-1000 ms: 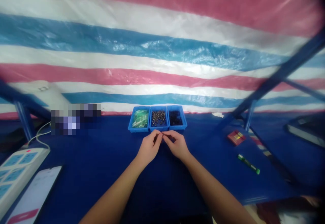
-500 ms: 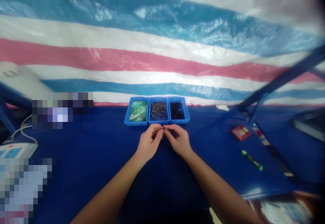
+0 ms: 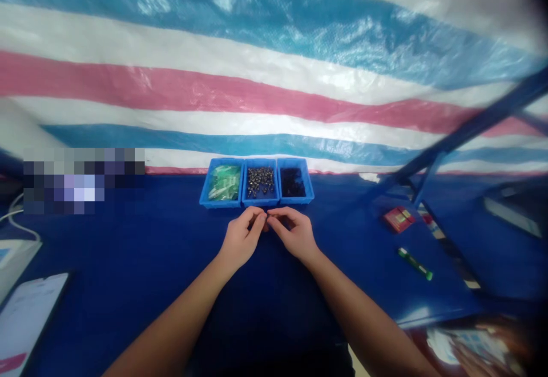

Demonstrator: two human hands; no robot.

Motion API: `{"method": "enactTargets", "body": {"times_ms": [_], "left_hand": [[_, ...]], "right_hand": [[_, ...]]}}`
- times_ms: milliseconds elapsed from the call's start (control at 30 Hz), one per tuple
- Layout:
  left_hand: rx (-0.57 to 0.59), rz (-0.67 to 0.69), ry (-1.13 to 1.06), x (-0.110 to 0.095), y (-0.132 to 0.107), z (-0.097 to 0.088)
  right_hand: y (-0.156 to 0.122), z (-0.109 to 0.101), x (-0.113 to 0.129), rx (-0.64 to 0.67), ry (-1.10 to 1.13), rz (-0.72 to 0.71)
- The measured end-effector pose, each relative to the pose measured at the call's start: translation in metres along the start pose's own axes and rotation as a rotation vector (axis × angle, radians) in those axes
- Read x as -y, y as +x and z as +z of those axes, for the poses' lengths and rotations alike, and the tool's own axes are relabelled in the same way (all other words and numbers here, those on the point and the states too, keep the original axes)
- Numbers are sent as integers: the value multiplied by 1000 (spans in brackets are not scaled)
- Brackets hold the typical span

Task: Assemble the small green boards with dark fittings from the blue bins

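Observation:
Just in front of three blue bins, my left hand [image 3: 243, 233] and my right hand [image 3: 295, 232] meet fingertip to fingertip. Thumb and forefinger are pinched together on each. A small metal part sits between the fingertips, now almost wholly covered by them; its exact kind cannot be made out. The left bin [image 3: 204, 199] holds green-printed clear plastic bags [image 3: 225, 183]. Small metal fittings [image 3: 260, 180] lie loose in the middle bin [image 3: 260, 202]. Dark small pieces [image 3: 293, 183] fill part of the right bin [image 3: 297, 200].
On the blue table [image 3: 141, 251], a red box [image 3: 399, 218] and a green tube-like item [image 3: 415, 264] lie to the right. A phone [image 3: 32, 314] rests at the left near a white device [image 3: 17, 260] with cables. Behind hangs a striped plastic sheet [image 3: 257, 92]; a blue metal frame [image 3: 462, 137] slants at right.
The view has shifted slightly, so bins and hands appear a little further left and up. My hands stay pinched together; the metal part glinting between them earlier is now mostly covered.

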State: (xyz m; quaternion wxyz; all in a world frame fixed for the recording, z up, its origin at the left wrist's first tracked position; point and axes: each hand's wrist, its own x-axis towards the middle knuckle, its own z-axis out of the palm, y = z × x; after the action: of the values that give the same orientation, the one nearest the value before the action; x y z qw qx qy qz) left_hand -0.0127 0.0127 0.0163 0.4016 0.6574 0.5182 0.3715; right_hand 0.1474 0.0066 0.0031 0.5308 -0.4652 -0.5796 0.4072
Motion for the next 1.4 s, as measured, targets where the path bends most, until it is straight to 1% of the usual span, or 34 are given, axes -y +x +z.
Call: {"method": "enactTargets", "body": {"times_ms": [100, 233, 333, 433, 500, 567, 633, 700, 733, 833, 900, 1000, 1100, 1167, 1233, 1300, 1400], "left_hand": [[1, -8, -54, 1, 0, 2], [-3, -32, -131, 3, 1, 6], [-25, -22, -47, 2, 1, 5], [-78, 21, 77, -1, -1, 2], [-132, 32, 58, -3, -2, 0], [-193, 24, -28, -4, -2, -1], [-250, 18, -133, -3, -1, -2], [-298, 12, -244, -1, 4, -3], [-321, 4, -298, 1, 6, -5], [-379, -38, -411, 9, 14, -8], [-411, -71, -425, 14, 18, -10], [-451, -82, -424, 19, 19, -9], [-428, -57, -353, 19, 17, -9], [-393, -35, -264, 17, 15, -9], [-364, -4, -148, 15, 12, -9], [-300, 50, -8, 13, 10, -9], [-138, 159, 158, 8, 6, -7]], "right_hand": [[1, 0, 2, -8, 25, 20], [-1, 1, 2, 24, 75, 32], [0, 2, -1, 58, 158, 124], [6, 5, -1, 132, 288, 273], [11, 9, 1, 104, 374, 330], [15, 13, 4, 39, 451, 319], [15, 16, 6, 40, 447, 256], [11, 15, 6, 55, 301, 189], [9, 14, 4, 65, 169, 151], [3, 9, -4, 46, -328, -41], [3, 7, -10, 63, -527, -93], [7, 8, -15, 113, -702, -126], [8, 10, -15, 149, -769, -143], [7, 9, -13, 151, -751, -144], [4, 7, -10, 125, -652, -122], [2, 5, -9, 69, -448, -49], [1, 4, -7, 10, -73, 91]]}}
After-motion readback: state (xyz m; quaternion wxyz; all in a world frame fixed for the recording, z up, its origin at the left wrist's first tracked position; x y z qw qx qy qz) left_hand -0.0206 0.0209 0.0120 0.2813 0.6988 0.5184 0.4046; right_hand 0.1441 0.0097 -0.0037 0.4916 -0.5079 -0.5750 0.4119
